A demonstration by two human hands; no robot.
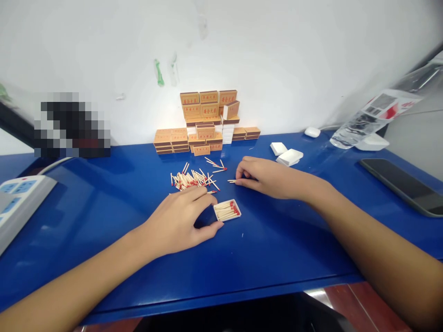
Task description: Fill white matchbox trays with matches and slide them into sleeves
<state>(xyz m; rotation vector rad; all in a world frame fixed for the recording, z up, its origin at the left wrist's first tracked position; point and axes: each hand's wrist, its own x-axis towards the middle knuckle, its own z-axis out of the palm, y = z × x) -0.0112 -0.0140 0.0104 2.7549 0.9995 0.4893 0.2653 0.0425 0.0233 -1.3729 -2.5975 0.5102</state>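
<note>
A small white tray [227, 210] holds a layer of matches, their red heads to the right. My left hand [188, 216] grips the tray's left end between thumb and fingers. To the upper right, my right hand [265, 176] is closed in a pinch on a few matchsticks [232, 181], whose pale ends stick out to the left. A loose pile of red-headed matches [190, 179] lies just beyond my left hand. Several more matches [218, 166] are scattered between the pile and my right hand.
Stacked matchboxes [209, 110] stand against the wall. White empty trays [290, 157] lie right of them. A plastic bottle [367, 120] and a phone [404, 184] are at the right, a white device with blue buttons [20, 198] at the left.
</note>
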